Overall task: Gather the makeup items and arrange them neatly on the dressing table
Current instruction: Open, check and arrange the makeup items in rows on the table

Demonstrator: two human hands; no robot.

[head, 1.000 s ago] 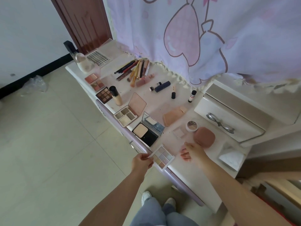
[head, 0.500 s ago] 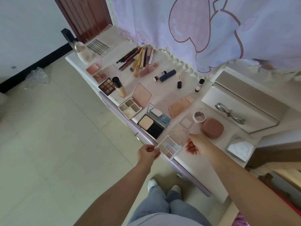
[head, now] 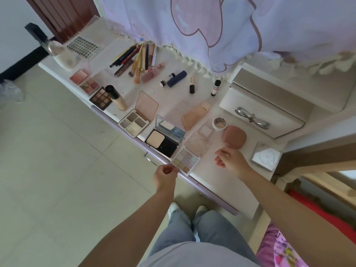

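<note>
The pastel palette [head: 185,160] is the landmark: it lies open at the front edge of the bench [head: 227,182], one corner out over the lilac rim. The left hand [head: 165,176] is at that overhanging corner, its fingers [head: 174,169] curled together and pinching the palette's edge. The right hand [head: 230,159] hovers just right of the palette over the bare top, fingers loosely curled and holding nothing, just short of the brown compact [head: 234,136] behind it.

The risk, as I judge it, is the palette tipping off the rim to the floor if the pinch slips, since little of it is held and part has no support. A sideways push could also knock the black powder compact [head: 163,140] touching the palette's far-left side, whose mirrored lid stands open.

Further left of the palette the other palettes, a foundation bottle [head: 116,98] and the brushes and pencils [head: 137,59] already sit in rows. The curtain [head: 212,26] hangs over the back of the bench and hides whatever lies beneath it. Whether the palette's clear lid is attached I cannot tell
</note>
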